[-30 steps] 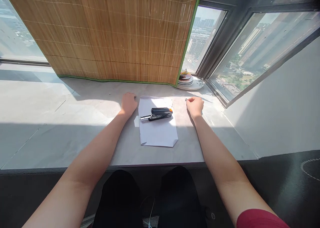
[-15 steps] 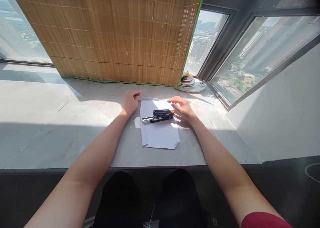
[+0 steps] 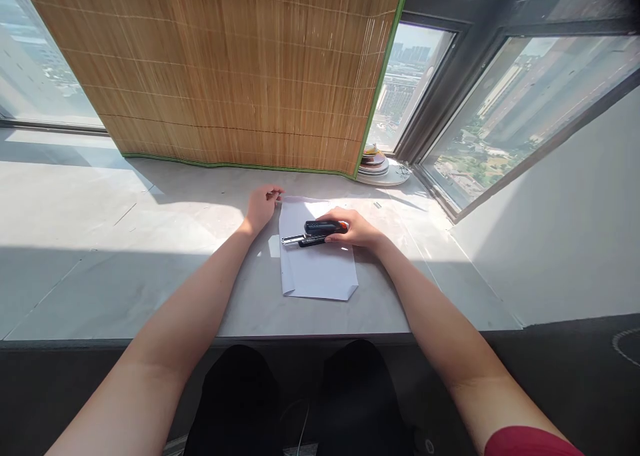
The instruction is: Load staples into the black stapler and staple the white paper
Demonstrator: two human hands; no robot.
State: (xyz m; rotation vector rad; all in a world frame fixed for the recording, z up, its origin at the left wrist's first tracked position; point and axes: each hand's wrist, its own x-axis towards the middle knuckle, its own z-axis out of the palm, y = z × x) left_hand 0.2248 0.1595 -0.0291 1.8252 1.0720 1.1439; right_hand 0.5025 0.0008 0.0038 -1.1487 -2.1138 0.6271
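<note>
A black stapler [image 3: 315,228] with an orange-red patch at its right end lies over white paper [image 3: 320,273]. Its upper arm is raised off the base, and a metal rail sticks out to the left. My right hand [image 3: 353,226] is closed round the stapler's right end, thumb on the near side and fingers on the far side. Beside the paper's far left corner, my left hand [image 3: 261,206] is closed with its fingertips pinched together. Whatever those fingertips hold, if anything, is too small to make out. The paper's near corners are folded.
The sheet rests on a pale stone sill [image 3: 165,289] with a dark front edge. A small greyish strip [image 3: 377,205] lies right of the paper. Stacked plates [image 3: 375,169] stand in the window corner. A bamboo blind [image 3: 225,76] hangs behind my hands.
My right hand has moved left from beside the stapler and closed round its right end. My left hand has shifted slightly, its fingertips now nearer the paper's corner.
</note>
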